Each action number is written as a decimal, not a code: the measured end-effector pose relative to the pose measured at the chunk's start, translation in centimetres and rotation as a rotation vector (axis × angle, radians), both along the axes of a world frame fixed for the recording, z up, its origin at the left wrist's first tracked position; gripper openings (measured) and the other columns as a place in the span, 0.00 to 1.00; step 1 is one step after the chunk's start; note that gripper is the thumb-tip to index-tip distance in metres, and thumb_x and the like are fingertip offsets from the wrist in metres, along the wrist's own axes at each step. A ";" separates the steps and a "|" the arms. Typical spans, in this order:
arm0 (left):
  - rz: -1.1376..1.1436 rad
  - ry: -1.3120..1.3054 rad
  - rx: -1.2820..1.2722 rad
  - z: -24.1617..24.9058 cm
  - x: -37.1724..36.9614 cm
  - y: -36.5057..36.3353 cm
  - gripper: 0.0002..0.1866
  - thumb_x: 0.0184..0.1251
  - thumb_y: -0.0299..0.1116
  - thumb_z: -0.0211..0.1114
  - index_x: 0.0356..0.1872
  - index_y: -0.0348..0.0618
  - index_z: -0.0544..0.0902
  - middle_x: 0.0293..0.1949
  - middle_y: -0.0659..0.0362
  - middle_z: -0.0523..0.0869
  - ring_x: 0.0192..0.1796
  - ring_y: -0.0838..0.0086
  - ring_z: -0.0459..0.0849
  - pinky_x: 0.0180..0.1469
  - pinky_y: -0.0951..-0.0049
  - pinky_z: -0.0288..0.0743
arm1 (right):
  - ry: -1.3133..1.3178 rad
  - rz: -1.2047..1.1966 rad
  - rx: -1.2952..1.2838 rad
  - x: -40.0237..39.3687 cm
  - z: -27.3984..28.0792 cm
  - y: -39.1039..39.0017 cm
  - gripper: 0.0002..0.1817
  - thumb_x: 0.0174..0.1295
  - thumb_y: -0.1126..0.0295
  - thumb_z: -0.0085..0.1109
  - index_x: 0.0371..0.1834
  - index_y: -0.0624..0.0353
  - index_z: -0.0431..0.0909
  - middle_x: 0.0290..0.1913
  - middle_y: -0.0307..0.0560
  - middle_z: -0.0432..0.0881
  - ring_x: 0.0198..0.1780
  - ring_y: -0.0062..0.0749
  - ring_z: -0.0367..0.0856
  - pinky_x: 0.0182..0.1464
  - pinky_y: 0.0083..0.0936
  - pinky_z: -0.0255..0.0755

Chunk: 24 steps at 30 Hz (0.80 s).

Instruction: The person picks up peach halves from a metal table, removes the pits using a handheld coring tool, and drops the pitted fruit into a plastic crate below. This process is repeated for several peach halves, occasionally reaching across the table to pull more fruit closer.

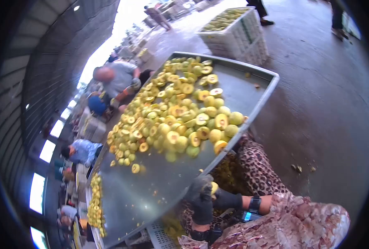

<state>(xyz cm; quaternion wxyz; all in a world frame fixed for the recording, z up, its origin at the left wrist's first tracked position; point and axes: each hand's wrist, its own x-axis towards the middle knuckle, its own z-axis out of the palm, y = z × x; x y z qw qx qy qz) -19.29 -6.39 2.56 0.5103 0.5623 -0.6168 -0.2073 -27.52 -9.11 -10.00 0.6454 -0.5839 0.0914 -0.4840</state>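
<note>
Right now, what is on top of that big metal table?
Yellow-green fruit, many pieces cut open, heaped on the table, with more along its left edge and small scraps nearby. The heap hides its lowest pieces and the metal beneath, so those can't be seen.

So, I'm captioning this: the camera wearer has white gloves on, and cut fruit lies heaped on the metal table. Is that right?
Not quite: the head view shows the wearer's gloves are dark, not white. Cut fruit does lie heaped on the metal table.

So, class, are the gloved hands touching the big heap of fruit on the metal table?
Apart. The head view shows bare metal of the table between the gloved hands and the heap of fruit.
</note>
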 end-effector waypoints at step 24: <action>0.262 0.896 0.358 1.6 5.6 3.0 0.22 0.84 0.53 0.54 0.43 0.42 0.81 0.35 0.57 0.82 0.33 0.71 0.81 0.40 0.69 0.81 | 0.678 -0.038 -0.720 -1.7 0.3 -1.3 0.15 0.53 0.62 0.67 0.46 0.44 0.88 0.34 0.48 0.88 0.34 0.55 0.86 0.37 0.46 0.79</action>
